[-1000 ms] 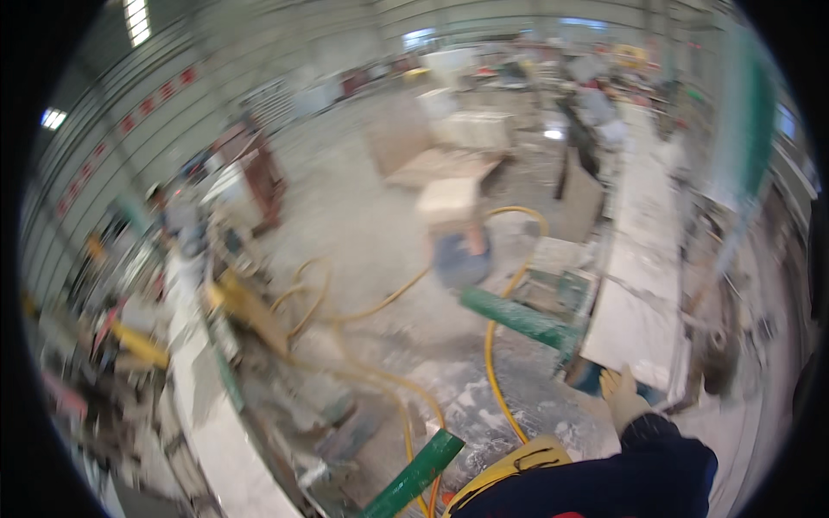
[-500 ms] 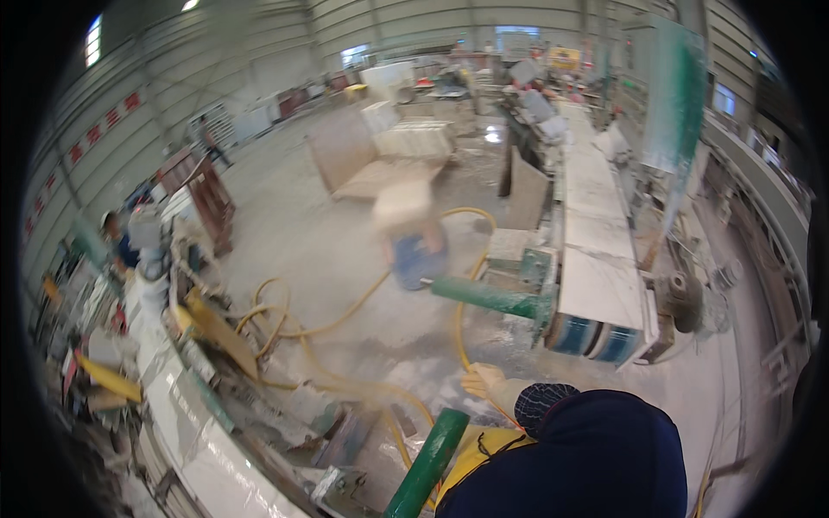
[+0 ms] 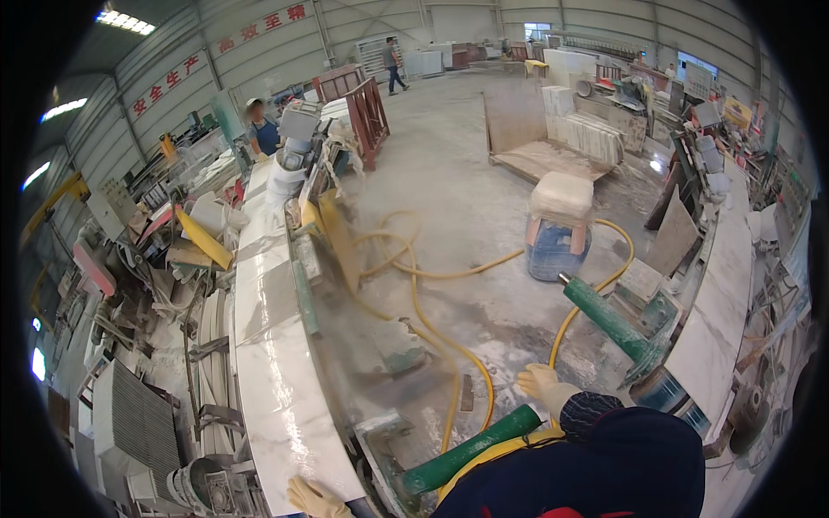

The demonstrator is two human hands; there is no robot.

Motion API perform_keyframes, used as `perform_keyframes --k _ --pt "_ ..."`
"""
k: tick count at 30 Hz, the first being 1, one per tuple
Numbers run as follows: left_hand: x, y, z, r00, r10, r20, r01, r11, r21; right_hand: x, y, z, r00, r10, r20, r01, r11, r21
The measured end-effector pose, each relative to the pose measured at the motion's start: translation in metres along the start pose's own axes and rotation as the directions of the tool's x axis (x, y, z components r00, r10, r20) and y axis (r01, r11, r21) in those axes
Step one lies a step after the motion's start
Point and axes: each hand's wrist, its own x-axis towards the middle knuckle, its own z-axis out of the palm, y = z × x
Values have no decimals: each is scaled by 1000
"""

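Note:
My left hand, in a pale glove, lies at the near end of a glossy white veined stone slab, fingers stretched over its surface. In front of my body is my right hand, also in a pale glove below a dark patterned cuff. Its fingers are out and nothing shows in them. A yellow hose runs behind that hand; whether they touch I cannot tell. A green roller lies close against my yellow apron, between the two hands.
Another green roller juts from a slab-covered conveyor at right. A blue drum with a pale padded top stands on the wet floor. Yellow hose loops cross the floor. One person stands at the left line; another is farther back.
My view has swung left, bringing the left slab line and my left hand into sight. My right hand stays in front of my body, beside the yellow hose.

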Motion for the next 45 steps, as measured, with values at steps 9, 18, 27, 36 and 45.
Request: perform_keyframes --k 9,18,27,36,45 --pt "-5 15 -10 991 -125 -50 122 991 -63 5 12 -17 987 74 -140 -103 972 -212" --pt "-9 15 -13 992 -88 -94 84 995 -48 7 19 3 994 96 -59 -109 951 -288" --pt "-17 0 -4 989 -92 -113 83 993 -80 -33 17 64 973 209 103 -166 932 -321" --pt "-22 1 -11 988 -127 -83 116 986 -121 -24 42 46 936 288 204 -181 889 -421" --pt "-27 3 -19 988 -144 -55 139 986 -95 -12 53 33 928 259 267 -131 900 -416"
